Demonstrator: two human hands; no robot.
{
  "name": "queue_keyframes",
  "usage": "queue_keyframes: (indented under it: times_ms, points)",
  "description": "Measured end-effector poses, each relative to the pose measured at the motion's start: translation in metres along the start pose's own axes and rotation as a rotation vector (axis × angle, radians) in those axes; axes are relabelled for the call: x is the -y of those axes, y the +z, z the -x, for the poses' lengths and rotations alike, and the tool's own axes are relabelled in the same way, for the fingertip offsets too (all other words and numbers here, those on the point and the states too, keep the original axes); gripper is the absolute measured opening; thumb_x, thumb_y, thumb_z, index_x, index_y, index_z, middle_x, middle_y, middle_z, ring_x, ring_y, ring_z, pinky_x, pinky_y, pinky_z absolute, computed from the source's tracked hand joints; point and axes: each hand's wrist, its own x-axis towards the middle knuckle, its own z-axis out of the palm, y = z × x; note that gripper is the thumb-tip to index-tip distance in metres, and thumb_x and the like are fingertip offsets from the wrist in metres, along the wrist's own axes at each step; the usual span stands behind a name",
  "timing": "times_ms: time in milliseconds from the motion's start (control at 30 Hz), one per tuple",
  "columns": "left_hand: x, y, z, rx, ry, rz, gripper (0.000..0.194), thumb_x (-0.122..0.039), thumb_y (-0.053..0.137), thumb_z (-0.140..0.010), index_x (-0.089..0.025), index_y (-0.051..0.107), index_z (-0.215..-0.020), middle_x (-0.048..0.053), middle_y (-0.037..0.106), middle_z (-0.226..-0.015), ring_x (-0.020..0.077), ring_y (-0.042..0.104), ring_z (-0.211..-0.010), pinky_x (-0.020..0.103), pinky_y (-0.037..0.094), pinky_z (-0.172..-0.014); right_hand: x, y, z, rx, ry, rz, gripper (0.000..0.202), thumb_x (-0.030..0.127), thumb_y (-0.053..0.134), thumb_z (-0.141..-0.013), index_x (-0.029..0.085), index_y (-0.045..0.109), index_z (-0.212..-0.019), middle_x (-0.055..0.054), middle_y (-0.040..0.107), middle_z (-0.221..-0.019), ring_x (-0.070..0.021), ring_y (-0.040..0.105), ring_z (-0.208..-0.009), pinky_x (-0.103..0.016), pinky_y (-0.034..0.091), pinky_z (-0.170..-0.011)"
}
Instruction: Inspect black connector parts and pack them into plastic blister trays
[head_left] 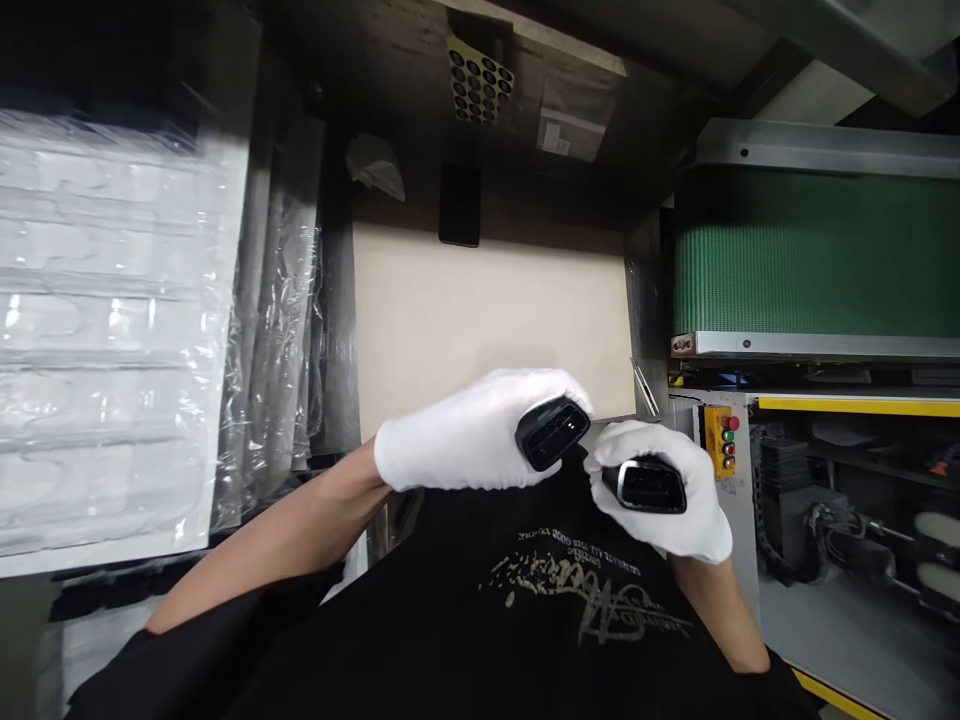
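My left hand (480,430), in a white glove, is closed around a glossy black oblong part (553,432) with a rounded outline. My right hand (667,490), gloved the same way, grips a second glossy black part (651,485) that shows a bright silvery rim. Both parts are held apart from each other, close in front of my chest, at the near edge of the beige board (487,310). Their undersides are hidden in the gloves, and their exact kind cannot be made out.
A black phone (459,205) and a crumpled white cloth or paper (376,165) lie at the back. Tweezers (645,388) rest at the board's right edge. Clear plastic trays (112,330) are stacked left. A green conveyor belt (817,250) and a button box (721,440) stand right.
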Motion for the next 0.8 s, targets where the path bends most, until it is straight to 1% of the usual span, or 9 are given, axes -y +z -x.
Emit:
queue_keyframes:
  times_ms: [67,167,300,433,533,633,733,800]
  points:
    - [0.001,-0.002,0.001,0.0,0.022,0.016,0.022,-0.02,0.071,-0.09,-0.021,0.07,-0.112,0.003,0.074,-0.106,0.0181,0.071,-0.091,0.033,0.06,-0.086,0.006,0.001,-0.004,0.015,-0.039,0.045,0.032,0.007,0.079,-0.08,0.024,0.074,-0.107,-0.004,0.079,-0.092,-0.0185,0.076,-0.08,-0.031,0.065,-0.073]
    - [0.001,-0.004,0.001,-0.003,0.102,0.043,0.02,-0.02,0.07,-0.093,-0.02,0.069,-0.113,0.004,0.075,-0.108,0.0174,0.071,-0.091,0.032,0.061,-0.086,0.012,0.003,-0.007,0.016,-0.075,0.086,0.033,0.007,0.079,-0.08,0.024,0.074,-0.108,-0.005,0.079,-0.092,-0.0193,0.076,-0.08,-0.033,0.065,-0.073]
    - [0.004,-0.001,0.0,-0.011,0.189,0.063,0.021,-0.019,0.069,-0.095,-0.02,0.067,-0.116,0.007,0.074,-0.115,0.0186,0.072,-0.099,0.033,0.061,-0.089,0.013,0.006,-0.008,0.026,-0.101,0.131,0.032,0.009,0.077,-0.083,0.024,0.075,-0.11,-0.005,0.079,-0.093,-0.0204,0.077,-0.081,-0.035,0.066,-0.075]
    - [0.009,0.002,0.001,-0.024,0.253,0.063,0.023,-0.014,0.068,-0.095,-0.02,0.067,-0.117,0.006,0.072,-0.115,0.0181,0.071,-0.103,0.033,0.06,-0.092,0.013,0.005,-0.006,0.057,-0.154,0.179,0.039,0.008,0.075,-0.083,0.025,0.075,-0.117,-0.005,0.08,-0.094,-0.0208,0.077,-0.083,-0.036,0.065,-0.077]
    - [0.009,0.002,0.001,-0.035,0.253,0.074,0.024,-0.014,0.07,-0.094,-0.02,0.067,-0.117,0.007,0.072,-0.116,0.0191,0.071,-0.104,0.033,0.06,-0.091,0.014,0.005,-0.002,0.06,-0.167,0.183,0.043,0.007,0.074,-0.082,0.025,0.074,-0.121,-0.005,0.08,-0.095,-0.021,0.076,-0.084,-0.037,0.065,-0.077]
    - [0.005,0.002,0.001,-0.026,0.205,0.065,0.025,-0.016,0.07,-0.094,-0.02,0.067,-0.118,0.007,0.073,-0.118,0.0196,0.072,-0.103,0.034,0.061,-0.091,0.016,0.006,0.001,0.063,-0.164,0.197,0.048,0.007,0.072,-0.082,0.026,0.073,-0.126,-0.005,0.079,-0.097,-0.0214,0.076,-0.085,-0.038,0.064,-0.078]
    - [0.0,0.003,0.001,-0.015,0.167,0.023,0.026,-0.016,0.068,-0.094,-0.02,0.065,-0.119,0.005,0.074,-0.117,0.018,0.072,-0.101,0.033,0.06,-0.09,0.019,0.005,0.004,0.065,-0.157,0.244,0.058,0.006,0.069,-0.082,0.027,0.068,-0.136,-0.004,0.079,-0.096,-0.0209,0.074,-0.084,-0.038,0.063,-0.078]
    - [-0.003,0.004,0.0,0.0,0.16,-0.028,0.027,-0.013,0.065,-0.092,-0.021,0.064,-0.118,0.003,0.075,-0.115,0.0178,0.072,-0.1,0.033,0.06,-0.088,0.023,0.003,0.003,0.098,-0.164,0.304,0.066,0.007,0.067,-0.082,0.029,0.063,-0.145,-0.002,0.078,-0.093,-0.0197,0.071,-0.079,-0.037,0.06,-0.076]
